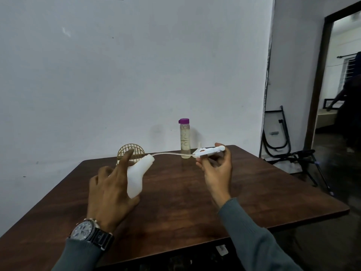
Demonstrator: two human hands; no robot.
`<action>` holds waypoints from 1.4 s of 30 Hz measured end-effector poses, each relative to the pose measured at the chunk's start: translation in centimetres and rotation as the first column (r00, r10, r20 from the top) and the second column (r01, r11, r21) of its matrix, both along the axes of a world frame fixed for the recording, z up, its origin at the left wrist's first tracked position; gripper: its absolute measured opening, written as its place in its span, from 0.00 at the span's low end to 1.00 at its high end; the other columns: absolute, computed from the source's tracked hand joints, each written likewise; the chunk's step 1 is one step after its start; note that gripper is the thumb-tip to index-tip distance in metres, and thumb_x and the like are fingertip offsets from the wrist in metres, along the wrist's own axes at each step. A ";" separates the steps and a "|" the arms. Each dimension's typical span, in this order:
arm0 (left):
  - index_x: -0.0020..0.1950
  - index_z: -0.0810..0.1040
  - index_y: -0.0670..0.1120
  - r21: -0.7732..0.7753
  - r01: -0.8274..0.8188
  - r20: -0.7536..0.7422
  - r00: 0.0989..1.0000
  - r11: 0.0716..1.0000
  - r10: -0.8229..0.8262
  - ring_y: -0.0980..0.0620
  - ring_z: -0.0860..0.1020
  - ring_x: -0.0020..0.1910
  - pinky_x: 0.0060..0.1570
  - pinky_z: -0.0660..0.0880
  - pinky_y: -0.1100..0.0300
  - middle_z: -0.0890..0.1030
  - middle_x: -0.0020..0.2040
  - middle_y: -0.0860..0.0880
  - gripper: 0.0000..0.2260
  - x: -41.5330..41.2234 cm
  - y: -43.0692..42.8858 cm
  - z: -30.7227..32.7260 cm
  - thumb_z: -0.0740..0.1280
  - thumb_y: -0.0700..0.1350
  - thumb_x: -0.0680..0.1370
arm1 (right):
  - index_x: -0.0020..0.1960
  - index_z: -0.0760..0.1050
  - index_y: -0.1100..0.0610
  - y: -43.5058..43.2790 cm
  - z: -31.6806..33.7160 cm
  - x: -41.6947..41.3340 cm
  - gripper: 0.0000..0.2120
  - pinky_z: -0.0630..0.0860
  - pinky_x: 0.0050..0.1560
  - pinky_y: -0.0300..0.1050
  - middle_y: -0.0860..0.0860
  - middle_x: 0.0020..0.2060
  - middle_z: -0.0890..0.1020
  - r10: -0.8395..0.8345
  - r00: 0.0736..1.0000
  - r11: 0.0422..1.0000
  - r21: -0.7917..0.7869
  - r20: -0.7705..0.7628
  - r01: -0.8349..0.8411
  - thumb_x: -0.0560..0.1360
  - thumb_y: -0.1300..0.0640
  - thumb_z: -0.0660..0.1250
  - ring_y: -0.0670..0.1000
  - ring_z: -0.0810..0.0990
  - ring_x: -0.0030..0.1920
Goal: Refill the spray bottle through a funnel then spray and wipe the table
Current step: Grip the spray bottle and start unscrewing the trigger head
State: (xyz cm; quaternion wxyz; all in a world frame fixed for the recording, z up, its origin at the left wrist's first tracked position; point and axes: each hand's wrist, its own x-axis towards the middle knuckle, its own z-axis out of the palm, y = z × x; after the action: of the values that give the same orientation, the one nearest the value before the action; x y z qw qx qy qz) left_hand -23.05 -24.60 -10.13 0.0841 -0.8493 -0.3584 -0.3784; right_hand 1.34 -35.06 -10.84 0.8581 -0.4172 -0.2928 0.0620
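Note:
My left hand holds the white spray bottle body tilted above the brown table, its neck pointing up and right. My right hand pinches the white spray head, lifted off the bottle. The clear dip tube runs from the head back into the bottle neck. A clear bottle with a purple cap stands upright at the table's far edge, holding pale liquid. A small whitish funnel peeks out behind the spray head.
A golden wire holder stands at the far edge behind my left hand. A folded black stand leans against the wall to the right. A person stands in the doorway at far right.

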 end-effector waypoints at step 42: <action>0.82 0.47 0.59 -0.174 0.119 0.092 0.990 0.978 -0.104 0.47 0.79 0.60 0.42 0.81 0.52 0.78 0.68 0.59 0.59 0.0 -1.9 -1.6 0.81 0.62 0.61 | 0.60 0.72 0.48 -1.0 0.3 2.3 0.20 0.85 0.51 0.54 0.53 0.47 0.85 -0.195 0.942 0.980 -0.014 -0.272 0.198 0.75 0.60 0.78 0.52 0.86 0.38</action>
State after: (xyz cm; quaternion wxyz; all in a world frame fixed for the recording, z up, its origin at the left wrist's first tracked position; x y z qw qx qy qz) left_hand -23.07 -26.53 -11.75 -0.0288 -0.8558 -0.3459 -0.3836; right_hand 3.65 -36.09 -10.50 0.8950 -0.4259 -0.1295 0.0308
